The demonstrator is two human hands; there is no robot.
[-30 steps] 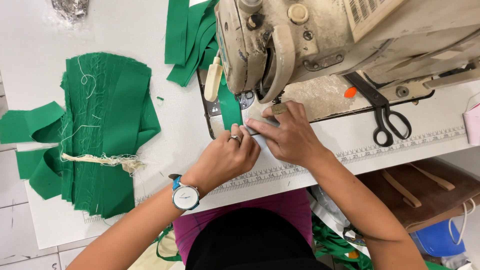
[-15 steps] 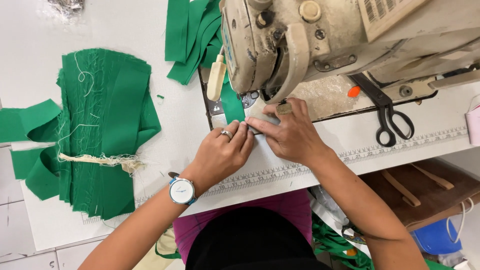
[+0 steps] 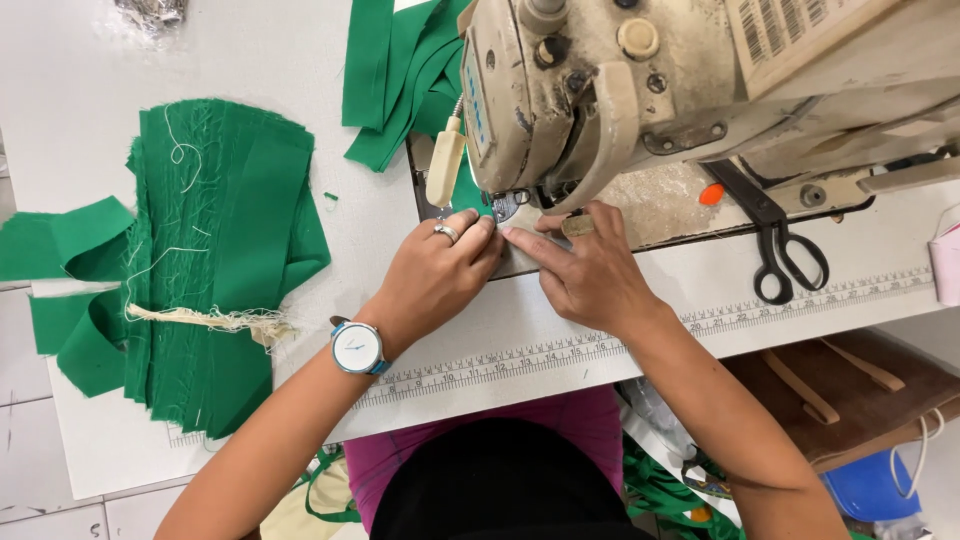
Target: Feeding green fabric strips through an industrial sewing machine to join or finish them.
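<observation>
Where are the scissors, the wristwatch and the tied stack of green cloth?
scissors (image 3: 783,252): head view, on the black blades just above the finger loops.
wristwatch (image 3: 357,347): head view, on the white dial.
stack of green cloth (image 3: 225,230): head view, on the top layer.

White table (image 3: 120,420) fills most of the view, a printed ruler strip (image 3: 620,340) along its near edge. Pale tiled floor (image 3: 40,510) at near left. Brown bag (image 3: 850,400) and blue container (image 3: 865,485) under the table, near right. Light even and bright.

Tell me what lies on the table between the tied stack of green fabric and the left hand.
In the head view, between the green fabric stack and the left hand, only bare white table shows, apart from a tiny green scrap.
</observation>
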